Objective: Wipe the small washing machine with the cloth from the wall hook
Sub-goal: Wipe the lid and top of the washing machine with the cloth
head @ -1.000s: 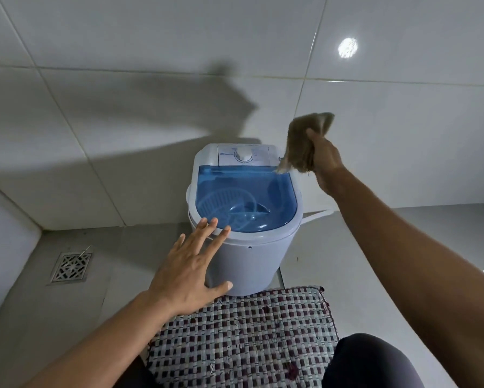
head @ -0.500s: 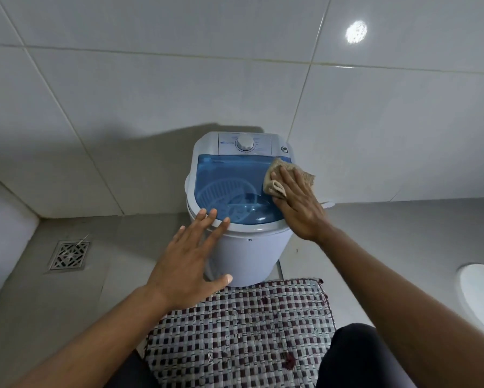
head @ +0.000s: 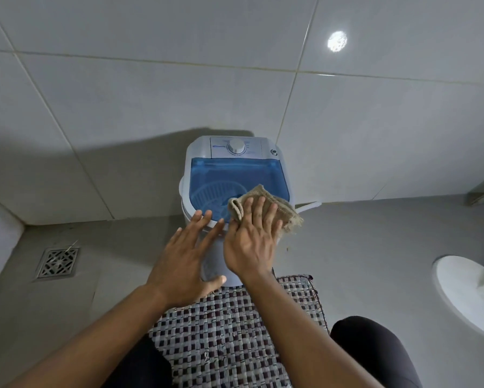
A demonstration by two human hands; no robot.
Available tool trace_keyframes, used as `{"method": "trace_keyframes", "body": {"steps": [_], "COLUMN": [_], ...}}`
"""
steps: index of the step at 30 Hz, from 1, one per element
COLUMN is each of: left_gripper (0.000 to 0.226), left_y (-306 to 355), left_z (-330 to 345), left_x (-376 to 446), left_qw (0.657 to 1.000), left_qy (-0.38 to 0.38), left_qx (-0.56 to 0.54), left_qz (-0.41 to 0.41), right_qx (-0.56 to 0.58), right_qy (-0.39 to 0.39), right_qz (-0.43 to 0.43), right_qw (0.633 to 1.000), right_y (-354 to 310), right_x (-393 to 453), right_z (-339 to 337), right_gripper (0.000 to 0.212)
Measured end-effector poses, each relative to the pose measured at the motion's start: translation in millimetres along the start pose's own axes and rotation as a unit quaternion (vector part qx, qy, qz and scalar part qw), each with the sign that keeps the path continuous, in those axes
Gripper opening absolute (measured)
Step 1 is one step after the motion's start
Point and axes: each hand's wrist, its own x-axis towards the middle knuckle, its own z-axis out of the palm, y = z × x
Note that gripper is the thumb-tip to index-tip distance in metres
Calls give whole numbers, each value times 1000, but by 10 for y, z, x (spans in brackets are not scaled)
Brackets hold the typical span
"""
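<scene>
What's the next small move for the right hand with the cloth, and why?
Probably sweep the tan woven cloth away toward the control panel. The right hand presses it flat on the near right part of the small white washing machine's translucent blue lid; the far and left lid is uncovered. The left hand lies open at the near rim, likely steadying.
</scene>
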Motion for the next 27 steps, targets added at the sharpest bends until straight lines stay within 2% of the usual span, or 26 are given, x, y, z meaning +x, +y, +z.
{"method": "trace_keyframes", "body": {"steps": [3,5,7,8,9,10,11,12,13,14,15,16,17,18,21,23,27], "left_gripper": [122,116,97,80,60,43,50,122,80,107,86,68,61,66,100,109,117], "left_y": [-40,-73,-54,-74,-38,1,94,210,155,284,303,293,259,237,99,57,16], "left_z": [11,26,22,76,21,-5,-67,-220,-97,-330,-302,-310,-278,-292,-162,-97,-69], "left_x": [7,13,-16,-9,21,68,79,100,49,-12,-3,26,3,-17,-8,12,23], "left_qw": [1000,1000,1000,999,996,997,987,994,993,988,989,993,992,992,990,993,996], "left_qy": [8,5,16,37,43,17,-20,-45,-80,-148,-144,-94,-96,-97,-97,-83,-46], "left_qx": [3,-15,22,17,-41,-52,-141,-98,-82,-37,21,10,50,46,91,75,73], "left_qz": [3,-4,1,-18,-64,-61,-77,-20,3,-21,-38,-69,-69,-62,-35,-32,-16], "right_qx": [20,41,55,63,75,87,100,114,128,141,153,171,197,223,298,390,622], "right_qy": [-42,-49,-47,-47,-48,-50,-51,-49,-47,-43,-38,-30,-20,-13,-30,-51,-63], "right_qz": [-1,-4,-2,2,5,7,8,8,8,9,9,11,17,27,52,69,131], "right_qw": [999,998,997,997,996,995,994,992,991,989,987,985,980,974,953,917,770], "right_y": [-303,-492,-633,-681,-723,-762,-790,-814,-830,-844,-851,-860,-871,-884,-901,-867,-685], "right_x": [-112,-174,-211,-216,-216,-216,-220,-214,-210,-202,-189,-171,-152,-137,-52,32,158], "right_z": [-11,20,47,57,58,46,33,19,8,-7,-14,-34,-72,-130,-319,-416,-555], "right_gripper": [66,65,64,64,63,63,62,62,62,62,62,61,60,57,47,48,32]}}
